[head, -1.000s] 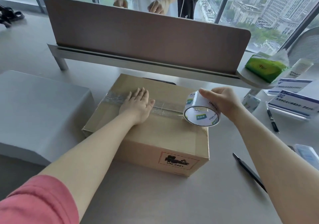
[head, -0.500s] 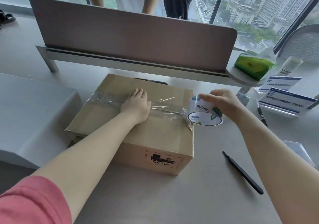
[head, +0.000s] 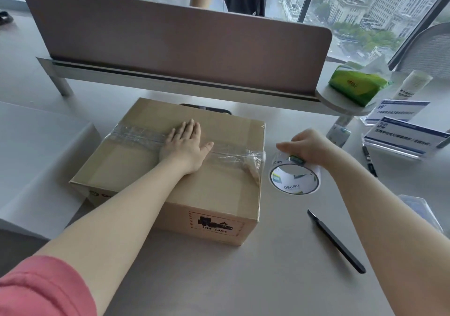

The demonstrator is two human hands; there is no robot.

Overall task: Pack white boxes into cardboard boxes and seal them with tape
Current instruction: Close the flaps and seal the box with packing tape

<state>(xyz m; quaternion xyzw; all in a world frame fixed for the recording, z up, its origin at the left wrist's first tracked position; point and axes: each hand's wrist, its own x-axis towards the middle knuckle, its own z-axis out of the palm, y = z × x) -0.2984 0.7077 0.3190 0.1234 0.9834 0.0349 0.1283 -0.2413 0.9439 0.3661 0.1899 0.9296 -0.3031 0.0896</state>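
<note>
A closed cardboard box point(head: 214, 194) lies on the grey table, with a strip of clear tape point(head: 138, 134) running across its top seam and wrinkling over the right edge. My left hand point(head: 186, 145) presses flat on the tape in the middle of the box top, fingers together. My right hand point(head: 310, 146) grips a roll of clear tape point(head: 294, 177) in the air just past the box's right edge, above the table. No white boxes are visible.
A black pen-like tool point(head: 336, 241) lies on the table right of the box. A brown desk divider point(head: 175, 38) stands behind, with a person beyond it. Green tissue pack point(head: 355, 84), sign holders point(head: 404, 135), a marker point(head: 369, 161) and a grey raised block point(head: 36, 159) sit around.
My right hand has drawn the tape roll from the box top rightward past the box's right edge and lower. The tape strip now reaches over that edge. My left hand stays pressed.
</note>
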